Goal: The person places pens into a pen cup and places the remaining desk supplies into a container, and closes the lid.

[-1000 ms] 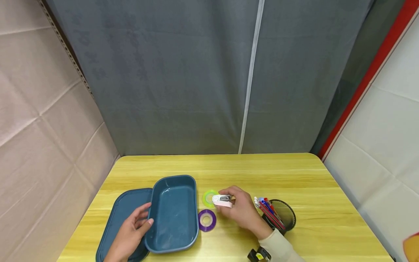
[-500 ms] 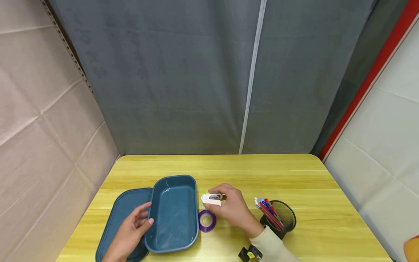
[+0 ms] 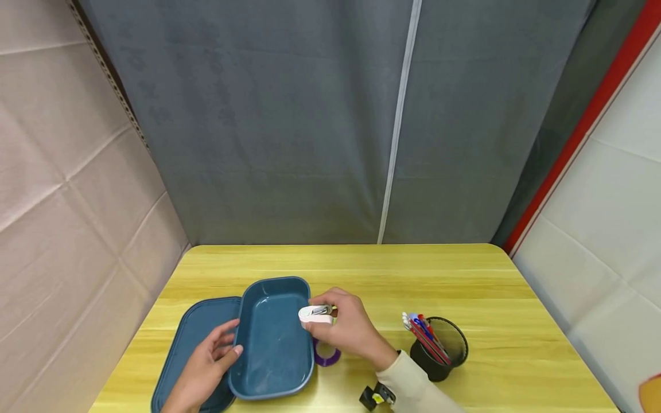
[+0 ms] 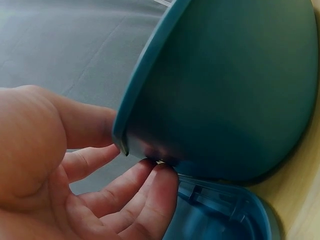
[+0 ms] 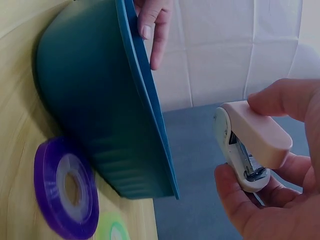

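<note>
From here, I have the small stapler (image 3: 314,315) pinched between the thumb and fingers of my right hand (image 3: 347,327), raised near the right rim of the blue box (image 3: 273,344); I cannot tell whether it is over the inside. My left hand (image 3: 203,365) grips the box's left rim, above the lid (image 3: 188,338). Purple tape (image 5: 47,187) and green tape (image 5: 105,224) lie on the surface (image 3: 516,355) by the box.

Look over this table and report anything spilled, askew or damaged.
Nothing stands out. The blue container sits upright, the purple tape lies flat, and the pens lean normally in their black cup. The stapler in the right hand looks intact.
</note>
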Demonstrator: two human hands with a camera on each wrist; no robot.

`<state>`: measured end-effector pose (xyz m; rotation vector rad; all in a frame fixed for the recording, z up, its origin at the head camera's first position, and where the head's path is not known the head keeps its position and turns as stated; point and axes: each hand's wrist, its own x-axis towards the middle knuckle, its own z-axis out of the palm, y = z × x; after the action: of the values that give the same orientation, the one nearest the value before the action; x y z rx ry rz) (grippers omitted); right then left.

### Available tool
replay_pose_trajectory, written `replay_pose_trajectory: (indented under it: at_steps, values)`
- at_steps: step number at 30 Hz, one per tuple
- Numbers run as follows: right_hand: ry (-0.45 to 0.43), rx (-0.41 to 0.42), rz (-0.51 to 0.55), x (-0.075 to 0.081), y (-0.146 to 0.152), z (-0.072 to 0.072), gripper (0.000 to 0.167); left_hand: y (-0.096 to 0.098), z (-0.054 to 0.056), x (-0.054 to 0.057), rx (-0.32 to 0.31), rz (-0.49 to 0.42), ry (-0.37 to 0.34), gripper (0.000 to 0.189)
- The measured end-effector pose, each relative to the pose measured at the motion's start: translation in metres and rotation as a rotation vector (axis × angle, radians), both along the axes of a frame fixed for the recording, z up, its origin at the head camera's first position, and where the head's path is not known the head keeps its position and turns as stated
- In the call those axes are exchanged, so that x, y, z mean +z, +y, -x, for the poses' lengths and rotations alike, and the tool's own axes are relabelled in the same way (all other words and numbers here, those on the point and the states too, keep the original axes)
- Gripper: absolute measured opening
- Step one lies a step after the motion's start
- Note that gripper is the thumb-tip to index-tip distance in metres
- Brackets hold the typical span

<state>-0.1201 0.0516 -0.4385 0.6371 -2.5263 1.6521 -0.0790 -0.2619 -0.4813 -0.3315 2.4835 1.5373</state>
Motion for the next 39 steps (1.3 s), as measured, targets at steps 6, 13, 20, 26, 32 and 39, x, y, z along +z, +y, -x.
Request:
replay_pose_trajectory:
  at_steps: [6,13,20,26,32,39]
  values:
    - [-0.006,0.079,-0.007,-0.002,-0.014,0.002,0.040,0.000,0.000,0.000,0.006,0.001,-0.005,0.062]
    - [0.072,0.164,-0.064,-0.007,-0.029,0.005,0.039,0.001,-0.001,0.001,0.009,0.006,0.011,0.061]
    - [0.115,0.208,-0.103,-0.013,-0.043,0.005,0.037,0.002,-0.002,0.001,0.011,-0.006,0.027,0.060]
    - [0.143,0.215,-0.202,-0.018,-0.059,0.004,0.038,0.002,-0.002,0.000,0.025,-0.011,0.013,0.061]
    - [0.122,0.219,-0.240,-0.024,-0.071,0.003,0.039,0.001,-0.002,-0.002,0.027,-0.012,0.010,0.061]
    - [0.101,0.229,-0.244,-0.028,-0.081,0.002,0.042,0.001,-0.003,-0.002,0.023,-0.013,0.016,0.061]
